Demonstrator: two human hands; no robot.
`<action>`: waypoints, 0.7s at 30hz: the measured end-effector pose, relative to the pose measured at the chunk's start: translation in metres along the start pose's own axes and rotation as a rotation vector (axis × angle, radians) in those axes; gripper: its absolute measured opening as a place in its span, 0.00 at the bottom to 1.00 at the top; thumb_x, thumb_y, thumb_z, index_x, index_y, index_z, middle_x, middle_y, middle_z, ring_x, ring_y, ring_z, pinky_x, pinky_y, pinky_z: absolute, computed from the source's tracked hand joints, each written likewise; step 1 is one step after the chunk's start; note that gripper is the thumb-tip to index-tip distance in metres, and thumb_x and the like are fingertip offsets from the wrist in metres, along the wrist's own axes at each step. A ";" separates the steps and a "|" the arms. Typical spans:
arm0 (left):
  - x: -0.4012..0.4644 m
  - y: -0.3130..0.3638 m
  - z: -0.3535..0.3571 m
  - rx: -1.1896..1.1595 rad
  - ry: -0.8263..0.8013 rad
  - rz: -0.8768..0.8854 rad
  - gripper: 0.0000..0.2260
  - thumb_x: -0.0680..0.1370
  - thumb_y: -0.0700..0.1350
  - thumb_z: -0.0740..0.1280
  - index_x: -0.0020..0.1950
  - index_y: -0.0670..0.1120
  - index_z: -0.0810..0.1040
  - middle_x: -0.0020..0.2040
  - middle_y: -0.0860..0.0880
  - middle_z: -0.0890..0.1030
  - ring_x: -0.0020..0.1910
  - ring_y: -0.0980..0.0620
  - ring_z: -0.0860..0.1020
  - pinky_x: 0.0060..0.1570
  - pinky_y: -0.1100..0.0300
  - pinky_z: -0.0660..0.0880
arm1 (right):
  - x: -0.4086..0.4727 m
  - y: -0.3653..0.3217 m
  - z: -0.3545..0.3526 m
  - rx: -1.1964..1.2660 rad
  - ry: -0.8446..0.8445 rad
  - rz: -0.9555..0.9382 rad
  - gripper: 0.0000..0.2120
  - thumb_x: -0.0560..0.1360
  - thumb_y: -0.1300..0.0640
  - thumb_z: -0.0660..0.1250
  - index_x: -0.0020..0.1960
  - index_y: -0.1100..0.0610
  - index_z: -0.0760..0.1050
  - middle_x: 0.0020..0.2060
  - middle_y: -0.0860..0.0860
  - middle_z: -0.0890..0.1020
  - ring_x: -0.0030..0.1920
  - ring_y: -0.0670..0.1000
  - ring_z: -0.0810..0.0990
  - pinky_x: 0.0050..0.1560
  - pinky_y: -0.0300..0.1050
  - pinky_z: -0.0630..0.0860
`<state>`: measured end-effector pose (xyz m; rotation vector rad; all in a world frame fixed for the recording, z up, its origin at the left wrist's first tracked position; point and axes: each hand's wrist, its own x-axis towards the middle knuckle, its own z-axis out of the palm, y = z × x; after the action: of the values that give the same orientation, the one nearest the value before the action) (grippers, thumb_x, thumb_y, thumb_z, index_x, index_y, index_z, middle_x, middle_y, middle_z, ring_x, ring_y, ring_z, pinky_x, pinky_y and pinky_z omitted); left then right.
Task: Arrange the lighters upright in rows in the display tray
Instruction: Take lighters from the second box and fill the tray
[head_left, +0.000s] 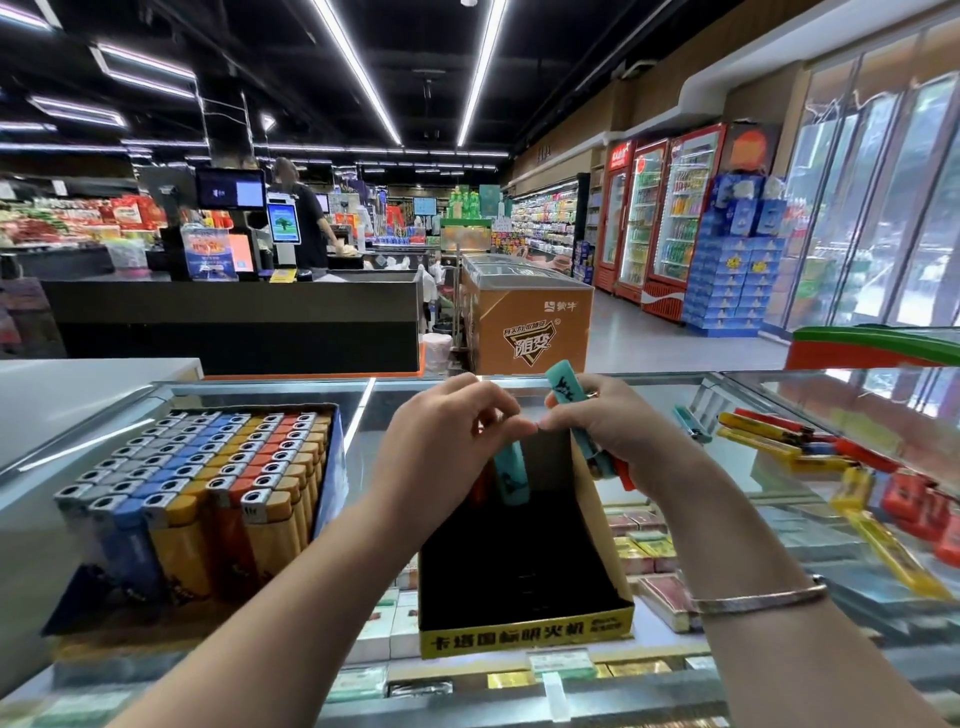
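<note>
Left hand (447, 421): fingers curled, pinching the top of one teal lighter (511, 475), which stands upright at the far end of the display tray (524, 631), directly at 6 o'clock below the fingertips. An orange lighter (480, 486) stands just beside it at 9 o'clock, partly hidden by the hand.

Right hand (618, 431): fingers closed round a bunch of lighters (597, 457), teal, blue and red among them; the exact count cannot be told. One teal piece sticks out at 12 o'clock above the fist, the rest at 6 o'clock below it. The thumb tip touches the left hand's fingertips over the tray's back wall. A metal bangle (763, 600) circles the right wrist.

Display tray: dark cardboard box with a yellow front strip, standing on the glass tabletop (727, 395). Contents visible: two lighters at the far end; the near floor is bare.

Full tray (336, 447), at 9 o'clock of the hands: lighters (208, 478) upright in rows by colour, grey, blue, yellow, orange-red, yellow; about a dozen deep, not countable exactly.

Loose lighters (810, 447), at 3 o'clock: a scattered heap lying flat, yellow and red mostly, one teal; count unclear.

Beneath the glass: packets (644, 551) in rows.
</note>
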<state>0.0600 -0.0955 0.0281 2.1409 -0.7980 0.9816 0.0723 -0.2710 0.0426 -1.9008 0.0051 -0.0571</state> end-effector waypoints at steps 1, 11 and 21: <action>0.000 0.000 0.000 0.025 -0.001 0.019 0.09 0.68 0.54 0.72 0.42 0.49 0.83 0.37 0.59 0.76 0.33 0.63 0.73 0.37 0.77 0.65 | 0.000 0.000 0.000 -0.001 -0.001 -0.003 0.17 0.69 0.61 0.71 0.56 0.54 0.73 0.46 0.56 0.76 0.45 0.53 0.74 0.37 0.44 0.72; 0.000 0.011 0.001 0.140 -0.122 0.211 0.08 0.70 0.45 0.73 0.49 0.49 0.84 0.42 0.52 0.83 0.37 0.52 0.81 0.36 0.57 0.79 | 0.000 -0.001 0.001 -0.030 -0.051 -0.036 0.21 0.69 0.62 0.69 0.61 0.58 0.71 0.49 0.59 0.75 0.48 0.56 0.76 0.47 0.50 0.75; 0.004 0.003 0.005 0.309 -0.186 0.217 0.06 0.72 0.45 0.72 0.49 0.52 0.84 0.45 0.51 0.81 0.44 0.50 0.76 0.38 0.60 0.71 | 0.000 -0.001 0.002 -0.042 -0.058 -0.031 0.22 0.72 0.60 0.68 0.64 0.56 0.68 0.47 0.56 0.74 0.43 0.53 0.75 0.37 0.44 0.74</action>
<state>0.0622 -0.1017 0.0297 2.4772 -1.0437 1.0857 0.0723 -0.2685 0.0426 -1.9443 -0.0626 -0.0226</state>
